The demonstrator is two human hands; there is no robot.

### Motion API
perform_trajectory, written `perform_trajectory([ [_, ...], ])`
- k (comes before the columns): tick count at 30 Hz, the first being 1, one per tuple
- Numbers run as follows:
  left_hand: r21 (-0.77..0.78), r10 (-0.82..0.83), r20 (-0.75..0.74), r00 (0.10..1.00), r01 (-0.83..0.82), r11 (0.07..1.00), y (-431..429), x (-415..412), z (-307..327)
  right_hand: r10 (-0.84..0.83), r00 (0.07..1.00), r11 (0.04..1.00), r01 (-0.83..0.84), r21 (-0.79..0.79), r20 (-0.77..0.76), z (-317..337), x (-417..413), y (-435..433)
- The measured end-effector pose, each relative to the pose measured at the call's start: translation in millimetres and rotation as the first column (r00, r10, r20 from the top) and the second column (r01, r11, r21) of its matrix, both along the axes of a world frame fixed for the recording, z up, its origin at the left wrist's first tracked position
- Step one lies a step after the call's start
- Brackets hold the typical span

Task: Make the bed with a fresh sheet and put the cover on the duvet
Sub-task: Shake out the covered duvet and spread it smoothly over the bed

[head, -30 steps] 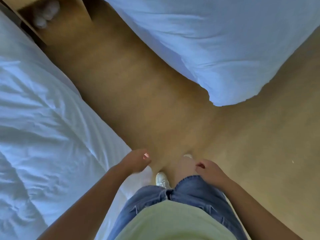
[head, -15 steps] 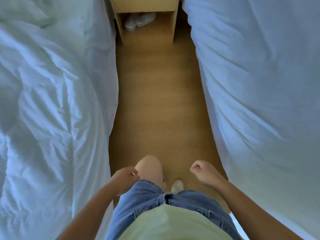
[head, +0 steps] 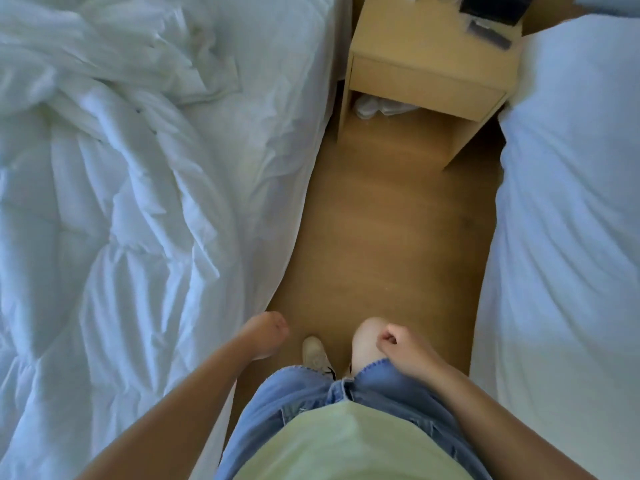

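A crumpled white duvet [head: 114, 188] lies heaped on the left bed, whose white sheet [head: 287, 98] hangs over the side towards the floor. The right bed [head: 568, 237] is covered in smoother white fabric. I stand in the aisle between them. My left hand [head: 266, 336] hangs beside the left bed's edge with its fingers loosely curled, and it holds nothing. My right hand [head: 405, 348] hovers over my right knee, loosely curled and also without anything in it.
A light wooden nightstand [head: 426, 53] stands at the head of the aisle, with dark objects [head: 491, 8] on top and white items [head: 377, 106] in its lower shelf. Wooden floor [head: 381, 244] runs between the beds. My white shoe [head: 315, 353] is on it.
The view has turned and moved up the aisle, so the nightstand is nearer. Both hands have swung slightly with my steps. Neither has taken hold of anything.
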State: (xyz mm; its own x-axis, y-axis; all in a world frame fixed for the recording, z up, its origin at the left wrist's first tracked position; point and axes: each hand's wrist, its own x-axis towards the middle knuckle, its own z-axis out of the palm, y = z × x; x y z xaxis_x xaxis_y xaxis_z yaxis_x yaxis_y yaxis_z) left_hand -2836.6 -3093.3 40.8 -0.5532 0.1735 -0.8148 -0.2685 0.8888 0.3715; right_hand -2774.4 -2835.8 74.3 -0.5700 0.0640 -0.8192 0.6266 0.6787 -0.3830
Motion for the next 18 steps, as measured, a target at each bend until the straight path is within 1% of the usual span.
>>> perform_trajectory([
  [2,0.024,0.046,0.007,0.999,-0.047,0.999,12,-51,-2,0.008,1.0,1.0,-0.008,-0.009,-0.011,-2,-56,12],
  [5,0.085,0.209,0.015,0.978,-0.21,0.974,29,-124,-4,0.063,0.997,0.997,-0.064,-0.042,-0.036,-10,-147,30],
  [7,0.081,0.325,-0.008,0.946,-0.323,0.943,35,-172,-2,0.128,0.99,0.989,-0.132,-0.071,-0.06,-13,-214,39],
  [9,0.066,0.442,-0.014,0.897,-0.44,0.895,40,-217,6,0.201,0.976,0.976,-0.207,-0.069,-0.082,-8,-283,43],
  [12,0.105,0.569,-0.022,0.822,-0.564,0.819,42,-283,20,0.322,0.939,0.942,-0.331,-0.056,-0.125,5,-384,34],
  [16,0.154,0.712,-0.053,0.7,-0.699,0.699,29,-371,26,0.509,0.844,0.85,-0.524,-0.054,-0.168,14,-505,-10],
  [18,0.166,0.774,-0.068,0.63,-0.757,0.631,12,-417,20,0.565,0.807,0.808,-0.584,-0.08,-0.173,11,-558,-40],
])
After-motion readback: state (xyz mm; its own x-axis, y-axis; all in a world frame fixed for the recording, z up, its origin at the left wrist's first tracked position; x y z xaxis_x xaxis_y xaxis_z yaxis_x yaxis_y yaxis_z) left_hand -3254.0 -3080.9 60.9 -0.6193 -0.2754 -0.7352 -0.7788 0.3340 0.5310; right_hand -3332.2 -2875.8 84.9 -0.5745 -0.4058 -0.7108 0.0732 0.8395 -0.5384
